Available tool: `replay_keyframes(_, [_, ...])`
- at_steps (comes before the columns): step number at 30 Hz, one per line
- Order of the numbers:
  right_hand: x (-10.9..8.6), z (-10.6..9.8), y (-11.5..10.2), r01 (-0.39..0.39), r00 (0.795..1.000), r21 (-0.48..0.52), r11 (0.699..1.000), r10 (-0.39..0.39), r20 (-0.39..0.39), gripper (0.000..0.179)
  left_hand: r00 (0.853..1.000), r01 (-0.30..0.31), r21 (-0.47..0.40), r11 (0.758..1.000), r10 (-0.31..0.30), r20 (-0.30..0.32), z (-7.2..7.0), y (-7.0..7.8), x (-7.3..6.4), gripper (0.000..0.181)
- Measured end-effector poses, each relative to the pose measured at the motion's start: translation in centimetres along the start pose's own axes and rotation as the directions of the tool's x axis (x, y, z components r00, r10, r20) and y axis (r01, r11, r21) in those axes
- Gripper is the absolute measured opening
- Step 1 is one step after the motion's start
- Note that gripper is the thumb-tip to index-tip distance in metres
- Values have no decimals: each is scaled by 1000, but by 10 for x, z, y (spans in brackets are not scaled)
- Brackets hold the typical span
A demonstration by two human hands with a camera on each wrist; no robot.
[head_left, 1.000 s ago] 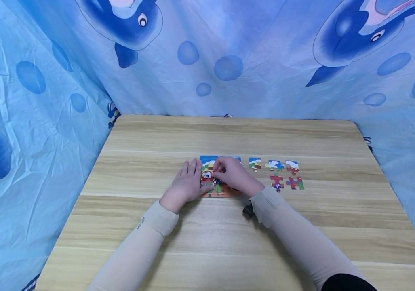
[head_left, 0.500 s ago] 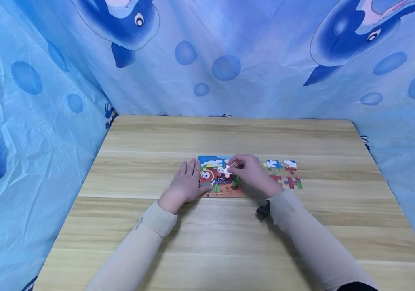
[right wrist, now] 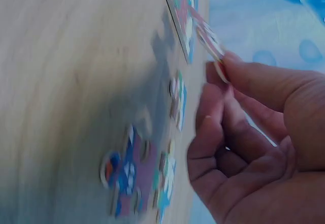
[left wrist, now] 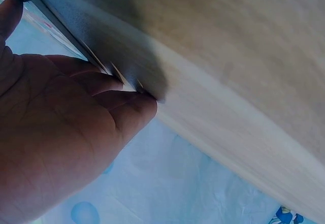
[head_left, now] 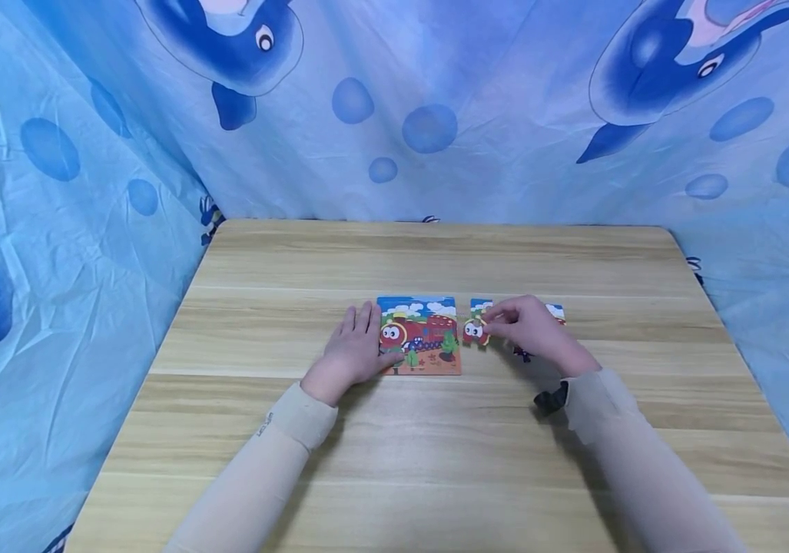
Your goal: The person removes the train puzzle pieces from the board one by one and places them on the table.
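My right hand [head_left: 535, 332] pinches a jigsaw piece [head_left: 475, 332] printed with a round red face and big eyes. That piece is just below a loose sky-and-hill piece [head_left: 480, 305], right of the assembled-looking train picture [head_left: 429, 361]. In the right wrist view, thumb and forefinger grip the piece [right wrist: 208, 38] by one end, tilted above the table. My left hand [head_left: 353, 349] lies flat with straight fingers along the picture's left edge, its thumb at the lower left corner. The left wrist view shows its fingers [left wrist: 134, 112] at the table surface.
Several more loose pieces lie under and behind my right hand; a red and blue piece [right wrist: 129, 178] and a sky piece [right wrist: 166, 178] show in the right wrist view. A blue dolphin-print curtain [head_left: 394, 115] hangs behind the wooden table [head_left: 394, 445].
My right hand has moved right, off the train picture and over to the loose pieces, carrying the face piece along. My left hand has stayed in place.
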State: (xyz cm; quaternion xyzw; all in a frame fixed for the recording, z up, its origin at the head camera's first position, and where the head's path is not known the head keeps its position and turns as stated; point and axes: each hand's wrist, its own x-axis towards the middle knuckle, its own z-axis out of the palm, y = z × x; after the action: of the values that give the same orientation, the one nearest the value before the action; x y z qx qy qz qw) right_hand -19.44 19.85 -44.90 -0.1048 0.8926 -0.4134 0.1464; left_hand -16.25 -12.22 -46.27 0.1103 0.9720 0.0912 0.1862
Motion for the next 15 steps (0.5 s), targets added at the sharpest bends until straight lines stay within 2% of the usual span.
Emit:
replay_keyframes(8, [2,-7,11,-7,997,-30,1000,10,75,15,1000,1,6,1000,-1,6,0,0,0,104])
replay_keyframes(15, [5,1,13,-32,998,-91,995,36,47,13,1000,3,14,1000,-3,-2,0,0,0,103])
